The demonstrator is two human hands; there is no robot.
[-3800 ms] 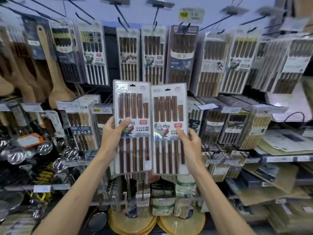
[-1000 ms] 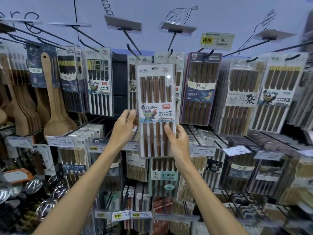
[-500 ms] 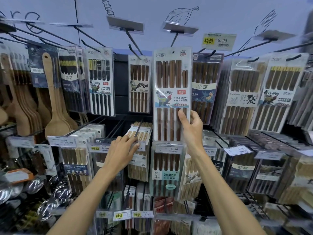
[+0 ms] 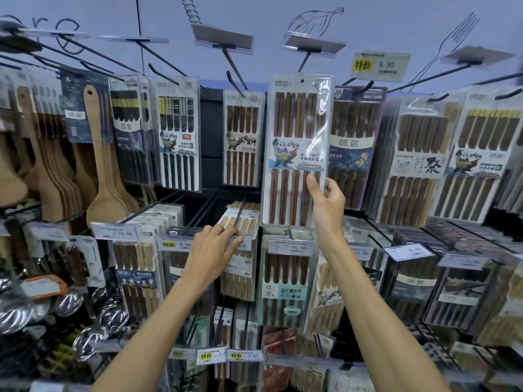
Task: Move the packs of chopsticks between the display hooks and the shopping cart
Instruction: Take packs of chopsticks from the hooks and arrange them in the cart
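Right hand (image 4: 325, 205) pinches the lower right edge of a pack of dark wooden chopsticks (image 4: 297, 131), held upright with its top just below an upper display hook (image 4: 305, 61); whether it is threaded on cannot be told. Left hand (image 4: 212, 250), fingers extended, rests on a lower-row price label (image 4: 246, 242), holding nothing.

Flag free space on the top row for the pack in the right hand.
Free: the dark back panel between the black-and-white chopstick pack and the brown chopstick pack. The hook above the held pack shows bare wire. Right of it, the blue pack and its neighbours overlap.
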